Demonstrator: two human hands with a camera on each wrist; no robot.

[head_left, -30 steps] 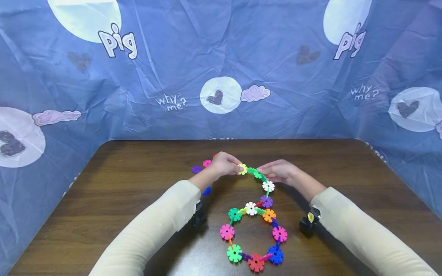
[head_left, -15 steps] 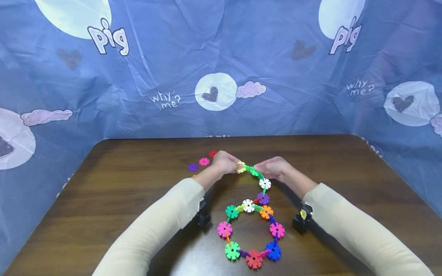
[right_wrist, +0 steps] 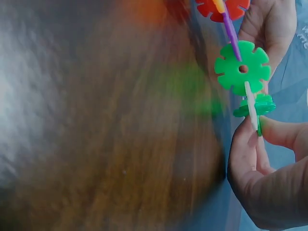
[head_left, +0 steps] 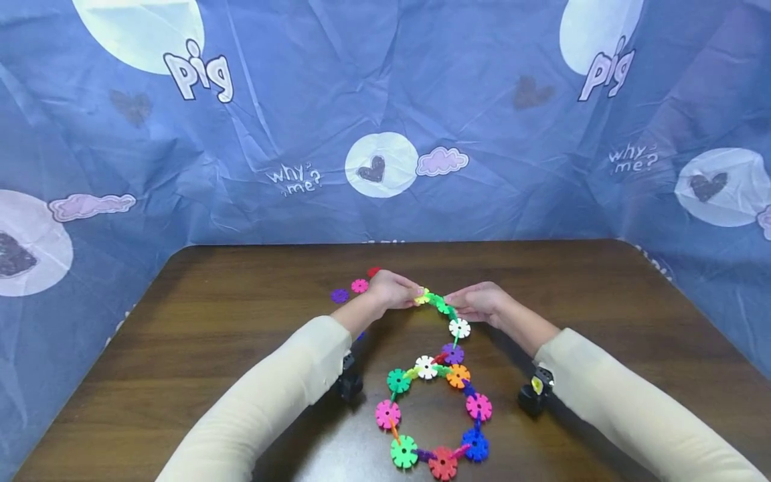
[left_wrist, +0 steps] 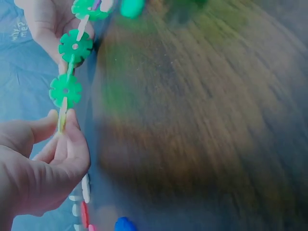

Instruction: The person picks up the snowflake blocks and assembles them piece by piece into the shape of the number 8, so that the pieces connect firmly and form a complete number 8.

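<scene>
A chain of colourful plastic snowflake discs runs from a ring near the table's front up to both hands. My left hand [head_left: 394,290] pinches the yellow disc [left_wrist: 62,119] at the chain's far end between thumb and fingertips. Close to its right, my right hand [head_left: 480,302] pinches a green disc [right_wrist: 260,126], seen nearly edge-on in the right wrist view. Another green disc [left_wrist: 66,90] links the two held parts. Below the hands the chain bends through a white disc [head_left: 460,328] and a purple disc [head_left: 453,353] into the ring, whose red disc [head_left: 443,463] lies nearest me.
Loose purple [head_left: 340,296], pink [head_left: 359,286] and red discs [head_left: 374,271] lie beside the left hand, partly behind it. A blue piece [head_left: 361,336] peeks out by the left wrist. A printed blue cloth [head_left: 289,120] hangs behind the wooden table [head_left: 199,348].
The ring and lower chain have slid slightly left on the table. Both hands keep their pinch at the far end, the right one a little further left. The head view shifted slightly.
</scene>
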